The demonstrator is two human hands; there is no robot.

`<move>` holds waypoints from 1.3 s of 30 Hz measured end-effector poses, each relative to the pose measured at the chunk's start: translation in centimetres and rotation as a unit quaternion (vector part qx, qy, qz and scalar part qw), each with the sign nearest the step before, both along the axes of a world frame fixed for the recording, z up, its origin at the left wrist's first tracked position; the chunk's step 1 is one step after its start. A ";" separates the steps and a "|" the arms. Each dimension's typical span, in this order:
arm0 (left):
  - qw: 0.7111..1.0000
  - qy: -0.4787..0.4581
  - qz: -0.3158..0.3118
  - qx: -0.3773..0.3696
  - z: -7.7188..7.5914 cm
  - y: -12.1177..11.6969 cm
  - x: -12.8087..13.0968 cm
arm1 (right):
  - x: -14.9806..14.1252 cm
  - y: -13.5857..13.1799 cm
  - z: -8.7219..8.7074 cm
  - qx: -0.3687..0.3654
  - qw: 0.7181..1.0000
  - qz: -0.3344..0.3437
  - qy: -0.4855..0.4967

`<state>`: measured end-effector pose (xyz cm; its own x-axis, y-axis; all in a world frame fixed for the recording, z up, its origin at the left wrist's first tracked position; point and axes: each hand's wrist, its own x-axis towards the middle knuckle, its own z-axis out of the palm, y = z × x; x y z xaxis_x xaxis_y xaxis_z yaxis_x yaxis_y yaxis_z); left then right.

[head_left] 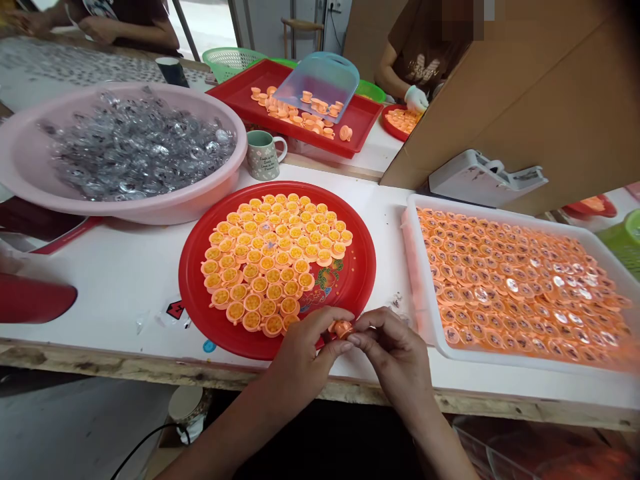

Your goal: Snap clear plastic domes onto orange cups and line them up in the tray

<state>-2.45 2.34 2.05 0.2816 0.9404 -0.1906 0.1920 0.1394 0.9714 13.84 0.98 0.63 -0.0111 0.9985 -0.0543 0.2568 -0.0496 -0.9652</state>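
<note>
Both my hands meet at the table's near edge over a small orange plastic piece [343, 328]. My left hand [303, 357] pinches it from the left, and my right hand [393, 353] pinches it from the right, fingers curled. Just above them lies a round red plate [357, 267] covered with many small orange cups with yellow insides [273, 260]. To the right sits a white tray [417, 280] packed with several rows of orange pieces with clear tops [520, 280].
A pink basin [150, 207] of clear plastic bits stands at the left, a grey-green mug [263, 155] behind the plate. Farther back are a red tray [360, 123] with a blue scoop [320, 80], a cardboard box [525, 100] and a gloved co-worker's hand [416, 99].
</note>
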 end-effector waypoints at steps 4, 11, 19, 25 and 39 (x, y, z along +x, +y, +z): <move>0.999 -0.025 0.037 -0.018 0.1 0.0 0.2 | 0.0 -0.1 0.0 0.021 1.000 -0.012 -0.005; 0.998 -0.047 0.039 0.001 0.3 0.0 0.1 | -0.1 -0.9 0.0 0.073 0.997 -0.026 -0.011; 0.992 -0.084 0.089 -0.017 -0.8 -0.3 0.6 | -0.8 -0.1 -0.2 0.087 0.996 0.003 -0.034; 0.966 -0.148 0.157 -0.142 -2.8 0.1 0.8 | -2.6 0.2 -0.8 0.081 0.995 -0.039 -0.038; 0.966 -0.177 0.137 -0.127 -2.7 1.6 3.1 | -2.0 1.0 0.4 0.046 0.990 -0.129 0.027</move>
